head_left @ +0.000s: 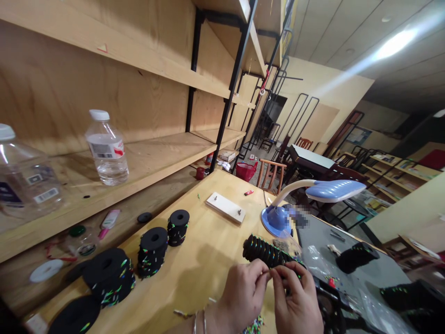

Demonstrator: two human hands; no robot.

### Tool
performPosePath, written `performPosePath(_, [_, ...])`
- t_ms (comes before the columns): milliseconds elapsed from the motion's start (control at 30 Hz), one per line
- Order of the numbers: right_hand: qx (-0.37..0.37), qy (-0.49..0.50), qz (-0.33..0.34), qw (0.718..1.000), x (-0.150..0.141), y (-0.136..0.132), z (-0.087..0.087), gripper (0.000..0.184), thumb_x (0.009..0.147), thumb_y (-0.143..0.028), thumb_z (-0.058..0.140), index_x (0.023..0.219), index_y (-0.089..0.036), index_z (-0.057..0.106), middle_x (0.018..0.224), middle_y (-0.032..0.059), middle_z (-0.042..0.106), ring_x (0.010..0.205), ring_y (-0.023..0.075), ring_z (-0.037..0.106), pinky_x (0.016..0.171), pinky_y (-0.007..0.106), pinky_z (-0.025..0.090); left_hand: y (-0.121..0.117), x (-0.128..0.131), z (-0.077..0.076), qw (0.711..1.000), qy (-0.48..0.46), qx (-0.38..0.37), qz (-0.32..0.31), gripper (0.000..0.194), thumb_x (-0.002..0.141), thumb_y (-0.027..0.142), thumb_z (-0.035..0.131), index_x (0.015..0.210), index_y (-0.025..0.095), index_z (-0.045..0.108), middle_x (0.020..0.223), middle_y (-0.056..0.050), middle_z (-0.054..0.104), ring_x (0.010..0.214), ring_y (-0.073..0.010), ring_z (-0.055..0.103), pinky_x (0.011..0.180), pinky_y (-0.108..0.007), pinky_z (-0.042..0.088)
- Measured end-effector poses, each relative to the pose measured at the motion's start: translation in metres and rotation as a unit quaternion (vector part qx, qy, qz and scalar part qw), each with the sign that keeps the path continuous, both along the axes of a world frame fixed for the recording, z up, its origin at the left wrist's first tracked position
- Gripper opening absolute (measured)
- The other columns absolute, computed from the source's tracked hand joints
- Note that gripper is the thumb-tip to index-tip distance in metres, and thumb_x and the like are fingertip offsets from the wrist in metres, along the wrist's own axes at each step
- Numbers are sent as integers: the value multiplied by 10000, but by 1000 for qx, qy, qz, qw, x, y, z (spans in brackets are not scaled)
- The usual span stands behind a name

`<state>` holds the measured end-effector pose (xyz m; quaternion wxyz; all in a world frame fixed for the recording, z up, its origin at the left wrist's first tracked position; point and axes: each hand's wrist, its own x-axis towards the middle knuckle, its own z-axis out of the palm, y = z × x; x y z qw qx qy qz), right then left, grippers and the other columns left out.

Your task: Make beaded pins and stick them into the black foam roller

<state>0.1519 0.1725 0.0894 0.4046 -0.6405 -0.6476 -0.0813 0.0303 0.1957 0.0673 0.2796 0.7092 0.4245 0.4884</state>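
Got wooden shelving [139, 157] on black metal uprights along the table's left edge, with a plastic water bottle [107, 150] and a bigger bottle [24, 176] sitting on it. On the pine table [194, 260] there's a little board with two bolts [225, 207] near the far edge, plus a blue desk lamp [274, 221] over on the right. Past the far corner, a red basket [246, 170] sits on the floor beside a wooden chair [271, 174].

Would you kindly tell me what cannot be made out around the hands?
In the head view:
- What the left hand and right hand pinch: hidden by fingers.
- Underside of the black studded roll: hidden by the hands.
- Patch beside the desk lamp: pixelated.
- Black ring: cut off by the bottom edge.
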Motion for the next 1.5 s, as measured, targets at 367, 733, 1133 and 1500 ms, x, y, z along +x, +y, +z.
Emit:
performPosePath(367, [44, -22, 17, 999, 8, 4, -6, 338, 896, -490, 515, 793, -223, 694, 980, 100, 618, 671, 167, 650, 529, 234, 524, -3, 0, 6, 996, -64, -52, -15, 213, 906, 230, 472, 731, 184, 586, 553, 29, 507, 489, -105, 473, 488, -227, 285])
performPosePath(733, [67, 3, 52, 996, 19, 6, -17, 218, 935, -324, 459, 955, -199, 636, 995, 106, 653, 863, 215, 658, 733, 301, 537, -8, 7, 12, 1000, 6, -17, 16, 175, 869, 161, 466, 724, 187, 561, 580, -3, 588, 497, -130, 532, 492, -253, 270])
performPosePath(1133, [25, -1, 17, 1000, 4, 0, -3, 351, 914, -500, 467, 972, -197, 634, 1051, 118, 630, 593, 142, 643, 507, 240, 501, -6, 3, 6, 997, 5, -53, 49, 207, 916, 226, 425, 726, 202, 502, 596, -2, 579, 517, -137, 554, 496, -240, 291])
performPosePath(1500, [-27, 14, -24, 999, -5, -2, 8, 398, 912, -549, 391, 996, -226, 608, 1118, 95, 615, 533, 121, 617, 513, 265, 509, -6, 6, 3, 990, 95, 23, 103, 185, 916, 195, 394, 763, 216, 496, 566, -15, 614, 497, -172, 617, 473, -287, 264])
